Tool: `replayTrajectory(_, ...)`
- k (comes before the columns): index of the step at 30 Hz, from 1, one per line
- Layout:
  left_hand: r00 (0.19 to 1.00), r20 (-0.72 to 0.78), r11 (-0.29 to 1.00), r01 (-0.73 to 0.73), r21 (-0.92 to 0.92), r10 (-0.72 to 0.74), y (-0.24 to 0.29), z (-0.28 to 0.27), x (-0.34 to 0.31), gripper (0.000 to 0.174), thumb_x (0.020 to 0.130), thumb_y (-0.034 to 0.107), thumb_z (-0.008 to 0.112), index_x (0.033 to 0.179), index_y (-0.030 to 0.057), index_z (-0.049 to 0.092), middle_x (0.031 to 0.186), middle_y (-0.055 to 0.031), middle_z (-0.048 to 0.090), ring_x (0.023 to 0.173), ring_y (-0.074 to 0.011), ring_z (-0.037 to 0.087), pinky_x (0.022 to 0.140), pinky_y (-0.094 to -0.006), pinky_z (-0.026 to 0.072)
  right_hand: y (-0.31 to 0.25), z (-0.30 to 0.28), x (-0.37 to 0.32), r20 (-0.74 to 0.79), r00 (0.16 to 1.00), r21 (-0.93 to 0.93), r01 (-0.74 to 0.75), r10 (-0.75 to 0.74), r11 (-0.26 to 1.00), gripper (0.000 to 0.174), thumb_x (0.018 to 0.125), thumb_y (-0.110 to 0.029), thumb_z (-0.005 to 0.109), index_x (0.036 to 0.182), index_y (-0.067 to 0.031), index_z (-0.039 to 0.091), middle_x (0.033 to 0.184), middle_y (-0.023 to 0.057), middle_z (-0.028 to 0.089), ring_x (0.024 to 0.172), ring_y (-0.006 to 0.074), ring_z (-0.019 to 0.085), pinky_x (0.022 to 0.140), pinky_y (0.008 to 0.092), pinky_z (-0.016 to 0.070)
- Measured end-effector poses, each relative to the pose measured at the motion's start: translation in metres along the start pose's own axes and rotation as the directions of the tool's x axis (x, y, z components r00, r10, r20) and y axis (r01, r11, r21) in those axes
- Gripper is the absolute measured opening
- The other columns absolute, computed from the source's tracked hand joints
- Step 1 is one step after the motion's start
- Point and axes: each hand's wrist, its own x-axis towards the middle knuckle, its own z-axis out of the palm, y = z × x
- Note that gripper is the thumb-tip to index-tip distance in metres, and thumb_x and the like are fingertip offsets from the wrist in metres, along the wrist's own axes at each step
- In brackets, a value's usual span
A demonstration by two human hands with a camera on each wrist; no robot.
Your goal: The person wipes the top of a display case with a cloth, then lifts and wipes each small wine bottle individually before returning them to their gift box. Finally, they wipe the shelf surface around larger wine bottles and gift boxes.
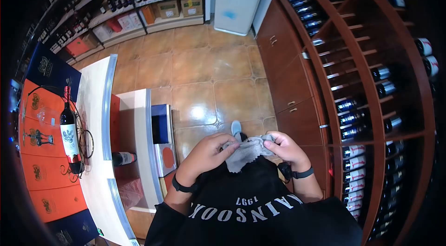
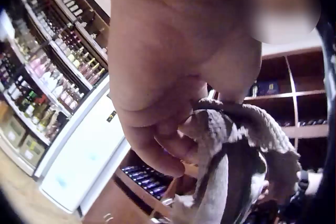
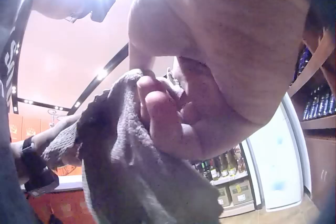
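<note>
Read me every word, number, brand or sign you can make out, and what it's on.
"1997": black shirt, upside down in the head view.
"KAINSOOK": same shirt, below the number in that view; end letters uncertain.
Too small or blurred: wine bottle label, orange boxes, navy box, racked bottles.

We see one cloth point(image 1: 246, 152), light grey, its surface finely textured and its edge zigzag-cut; it is bunched and creased along the top, gathered between both hands in front of the black shirt; its lower part hangs in loose folds, ending in a pointed corner.
</note>
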Motion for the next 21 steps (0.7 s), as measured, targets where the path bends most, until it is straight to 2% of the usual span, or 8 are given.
replayTrajectory(3, 0.982, -0.047, 0.983, 0.183, 0.020, -0.182, -0.019, -0.009, 0.020, 0.020, 0.105, 0.023, 0.071, 0.108, 0.0028, 0.074, 0.095, -0.0172, 0.073, 0.088, -0.0356, 0.071, 0.079, -0.0415, 0.0545, -0.005, -0.016, 0.052, 0.171, 0.978, -0.107, 0.138, -0.119, 0.985, 0.019, 0.108, -0.023, 0.071, 0.113, -0.0052, 0.067, 0.091, -0.0060, 0.063, 0.081, 0.0033, 0.056, 0.071, 0.0240, 0.0473)
replayTrajectory(7, 0.949, -0.165, 0.962, 0.274, 0.018, -0.267, -0.023, -0.045, 0.061, 0.021, 0.104, 0.023, 0.072, 0.107, 0.0030, 0.074, 0.096, -0.0181, 0.075, 0.088, -0.0370, 0.072, 0.078, -0.0401, 0.0557, -0.036, -0.048, 0.134, 0.374, 0.917, -0.338, -0.003, 0.137, 0.941, 0.026, 0.102, -0.024, 0.080, 0.118, -0.0040, 0.072, 0.098, -0.0052, 0.069, 0.087, 0.0052, 0.058, 0.076, 0.0262, 0.0493)
replayTrajectory(8, 0.938, -0.202, 0.955, 0.295, 0.029, -0.283, -0.025, -0.057, 0.074, 0.020, 0.104, 0.022, 0.073, 0.107, 0.0029, 0.074, 0.096, -0.0171, 0.076, 0.088, -0.0345, 0.073, 0.079, -0.0390, 0.0561, -0.038, -0.058, 0.162, 0.424, 0.895, -0.467, 0.081, 0.142, 0.881, 0.033, 0.101, -0.030, 0.081, 0.121, -0.0048, 0.074, 0.097, -0.0052, 0.070, 0.087, 0.0064, 0.058, 0.076, 0.0267, 0.0497)
replayTrajectory(11, 0.894, -0.306, 0.942, 0.335, -0.025, -0.326, -0.036, -0.093, 0.112, 0.017, 0.102, 0.019, 0.075, 0.106, 0.0026, 0.075, 0.097, -0.0135, 0.078, 0.091, -0.0263, 0.075, 0.082, -0.0357, 0.0571, -0.073, -0.057, 0.241, 0.669, 0.742, -0.450, 0.356, 0.045, 0.819, 0.041, 0.100, -0.041, 0.080, 0.117, -0.0042, 0.074, 0.095, 0.0110, 0.075, 0.080, 0.0192, 0.066, 0.076, 0.0319, 0.0535)
replayTrajectory(13, 0.872, -0.342, 0.936, 0.319, -0.147, -0.351, -0.054, -0.112, 0.140, 0.015, 0.101, 0.017, 0.078, 0.106, 0.0023, 0.075, 0.098, -0.0104, 0.079, 0.094, -0.0194, 0.075, 0.084, -0.0334, 0.0573, -0.088, -0.047, 0.285, 0.782, 0.622, -0.467, 0.562, 0.022, 0.683, 0.044, 0.100, -0.045, 0.079, 0.109, -0.0022, 0.072, 0.093, 0.0207, 0.075, 0.081, 0.0355, 0.072, 0.073, 0.0398, 0.0557)
replayTrajectory(14, 0.871, -0.358, 0.941, 0.296, -0.162, -0.336, -0.061, -0.120, 0.154, 0.018, 0.099, 0.015, 0.081, 0.109, 0.0021, 0.074, 0.099, -0.0064, 0.079, 0.095, -0.0134, 0.073, 0.084, -0.0312, 0.0571, -0.097, -0.045, 0.308, 0.804, 0.591, -0.492, 0.598, 0.066, 0.633, 0.045, 0.100, -0.047, 0.076, 0.107, -0.0020, 0.072, 0.092, 0.0218, 0.074, 0.083, 0.0382, 0.072, 0.074, 0.0432, 0.0564)
replayTrajectory(17, 0.825, -0.401, 0.917, 0.367, -0.156, -0.399, -0.068, -0.143, 0.193, 0.026, 0.096, 0.017, 0.085, 0.114, 0.0023, 0.072, 0.102, -0.0074, 0.078, 0.095, -0.0141, 0.073, 0.085, -0.0314, 0.0569, -0.124, -0.037, 0.368, 0.852, 0.474, -0.521, 0.716, 0.224, 0.465, 0.050, 0.100, -0.051, 0.070, 0.102, -0.0012, 0.070, 0.089, 0.0250, 0.074, 0.089, 0.0464, 0.073, 0.079, 0.0534, 0.0586)
replayTrajectory(21, 0.734, -0.559, 0.907, 0.414, -0.081, -0.386, -0.061, -0.176, 0.209, 0.044, 0.088, 0.021, 0.092, 0.124, 0.0028, 0.072, 0.107, -0.0097, 0.078, 0.098, -0.0177, 0.073, 0.086, -0.0326, 0.0569, -0.148, -0.032, 0.445, 0.702, 0.710, -0.653, 0.611, 0.056, 0.447, 0.045, 0.098, -0.044, 0.069, 0.104, 0.0010, 0.067, 0.088, 0.0245, 0.074, 0.087, 0.0471, 0.073, 0.080, 0.0558, 0.0585)
